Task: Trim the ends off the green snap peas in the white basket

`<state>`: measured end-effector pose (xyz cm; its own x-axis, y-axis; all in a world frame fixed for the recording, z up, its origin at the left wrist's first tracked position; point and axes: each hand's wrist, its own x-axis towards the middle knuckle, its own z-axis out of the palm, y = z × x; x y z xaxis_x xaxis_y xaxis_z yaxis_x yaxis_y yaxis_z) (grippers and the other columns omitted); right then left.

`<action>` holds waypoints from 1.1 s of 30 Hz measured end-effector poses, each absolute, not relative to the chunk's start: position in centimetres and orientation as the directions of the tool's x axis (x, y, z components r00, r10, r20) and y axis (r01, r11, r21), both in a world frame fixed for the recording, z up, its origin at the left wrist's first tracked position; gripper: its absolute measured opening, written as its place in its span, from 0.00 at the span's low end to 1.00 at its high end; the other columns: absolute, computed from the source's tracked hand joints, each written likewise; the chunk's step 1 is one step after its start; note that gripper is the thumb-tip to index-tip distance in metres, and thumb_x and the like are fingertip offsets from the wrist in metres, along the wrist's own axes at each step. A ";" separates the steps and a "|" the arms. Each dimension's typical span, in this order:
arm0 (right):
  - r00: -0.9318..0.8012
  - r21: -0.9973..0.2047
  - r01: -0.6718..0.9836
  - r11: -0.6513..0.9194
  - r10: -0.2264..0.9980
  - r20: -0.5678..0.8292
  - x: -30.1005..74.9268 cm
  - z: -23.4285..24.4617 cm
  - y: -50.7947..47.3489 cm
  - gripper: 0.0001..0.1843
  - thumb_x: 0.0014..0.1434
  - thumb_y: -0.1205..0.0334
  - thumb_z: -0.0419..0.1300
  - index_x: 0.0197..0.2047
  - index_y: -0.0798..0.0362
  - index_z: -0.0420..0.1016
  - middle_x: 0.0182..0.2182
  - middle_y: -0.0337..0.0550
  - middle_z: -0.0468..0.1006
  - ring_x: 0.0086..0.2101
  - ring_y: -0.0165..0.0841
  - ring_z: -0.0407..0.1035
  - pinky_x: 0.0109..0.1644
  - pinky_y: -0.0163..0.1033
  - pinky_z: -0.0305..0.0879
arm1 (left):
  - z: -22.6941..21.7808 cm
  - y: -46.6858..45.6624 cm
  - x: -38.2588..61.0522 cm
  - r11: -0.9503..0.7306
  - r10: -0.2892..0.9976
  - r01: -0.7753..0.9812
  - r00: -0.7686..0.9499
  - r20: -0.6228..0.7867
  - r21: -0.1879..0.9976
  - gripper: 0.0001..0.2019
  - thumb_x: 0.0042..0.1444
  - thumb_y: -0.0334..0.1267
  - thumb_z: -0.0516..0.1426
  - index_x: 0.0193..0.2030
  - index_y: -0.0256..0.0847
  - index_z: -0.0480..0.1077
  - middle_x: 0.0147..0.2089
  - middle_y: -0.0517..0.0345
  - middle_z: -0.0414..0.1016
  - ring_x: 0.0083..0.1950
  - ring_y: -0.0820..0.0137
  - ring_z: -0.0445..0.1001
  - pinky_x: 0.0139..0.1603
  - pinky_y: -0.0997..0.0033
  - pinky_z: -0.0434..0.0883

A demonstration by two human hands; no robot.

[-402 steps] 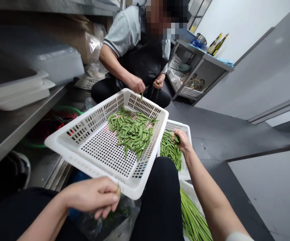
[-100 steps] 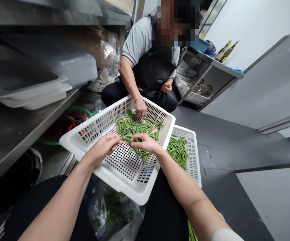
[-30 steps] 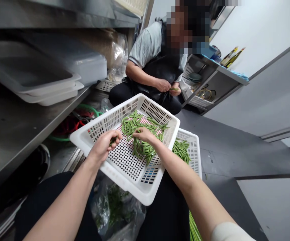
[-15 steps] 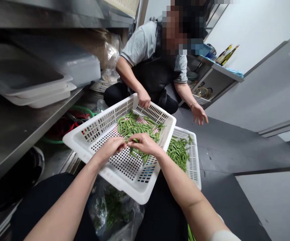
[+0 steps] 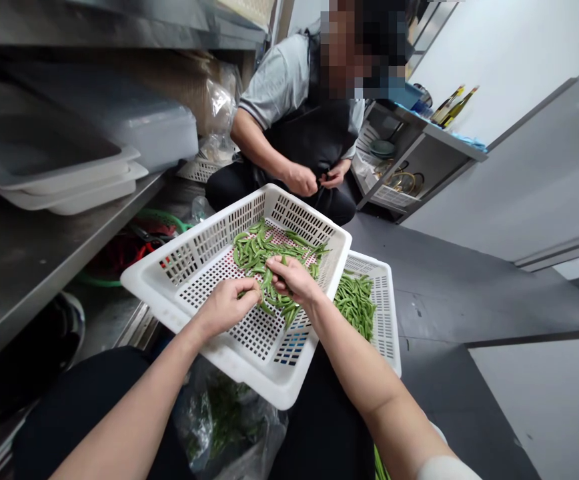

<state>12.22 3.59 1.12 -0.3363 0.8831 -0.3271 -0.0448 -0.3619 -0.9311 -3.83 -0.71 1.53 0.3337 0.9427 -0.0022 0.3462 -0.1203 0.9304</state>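
A white slotted plastic basket [image 5: 269,393] tilts over my lap, with a loose pile of green pea pods [image 5: 252,252] in it. Over the basket's middle, my left hand [image 5: 230,305] is closed in a pinch; whatever lies between its fingertips is too small to make out. My right hand [image 5: 292,279] is a little farther in, above the pile, its thumb and fingers closed on what looks like a green pea pod. The two hands are apart.
A second white basket [image 5: 387,313] of pods stands right of the first. Opposite crouches a co-worker [image 5: 289,87], hands together. A clear plastic bag [image 5: 199,420] of greens lies below. On the left, a metal shelf [image 5: 77,247] bears plastic tubs [image 5: 59,180].
My hands have parted from fingertip contact, the right moving up and right, the left slightly down. The co-worker has drawn one hand off the basket and brought both together at the apron.
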 end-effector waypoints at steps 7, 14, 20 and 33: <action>-0.302 -0.964 0.098 -0.248 0.916 -0.266 11.2 0.5 3.0 0.19 0.54 0.48 0.59 0.26 0.53 0.59 0.10 0.26 0.60 0.11 0.20 0.50 0.12 0.26 0.43 | 1.0 -1.2 -3.2 -0.259 0.944 0.501 0.311 0.107 0.825 0.12 0.45 0.36 0.48 0.15 0.42 0.50 0.16 0.65 0.50 0.21 0.74 0.53 0.26 0.72 0.50; -0.514 -0.961 0.064 -0.268 0.817 -0.262 12.2 1.4 2.7 0.19 0.48 0.48 0.64 0.30 0.56 0.65 0.12 0.25 0.56 0.11 0.18 0.46 0.12 0.26 0.40 | 1.7 -0.5 -4.6 -0.143 0.974 0.324 0.214 0.075 0.935 0.10 0.42 0.37 0.50 0.14 0.41 0.57 0.17 0.64 0.56 0.23 0.74 0.56 0.26 0.73 0.53; -0.651 -0.913 -0.048 -0.405 0.706 -0.278 13.0 1.8 2.7 0.24 0.47 0.47 0.66 0.37 0.52 0.60 0.12 0.23 0.58 0.11 0.18 0.43 0.13 0.24 0.37 | 1.5 0.4 -5.8 0.156 0.987 -0.047 0.045 -0.154 0.987 0.11 0.44 0.42 0.53 0.17 0.40 0.63 0.16 0.65 0.54 0.18 0.77 0.49 0.19 0.76 0.46; -0.636 -0.836 0.382 0.394 0.768 0.072 12.0 2.9 1.7 0.11 0.55 0.59 0.59 0.26 0.56 0.67 0.20 0.33 0.64 0.23 0.23 0.56 0.28 0.30 0.53 | 0.6 0.3 -4.1 0.300 0.919 -0.172 0.317 -0.236 0.938 0.19 0.45 0.49 0.61 0.18 0.39 0.59 0.15 0.69 0.51 0.16 0.82 0.46 0.16 0.79 0.43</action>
<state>12.03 1.75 2.87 -0.6365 0.7680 0.0718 0.3816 0.3945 -0.8359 -4.15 0.32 0.60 0.3166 0.9187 -0.2362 -0.1720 0.3004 0.9382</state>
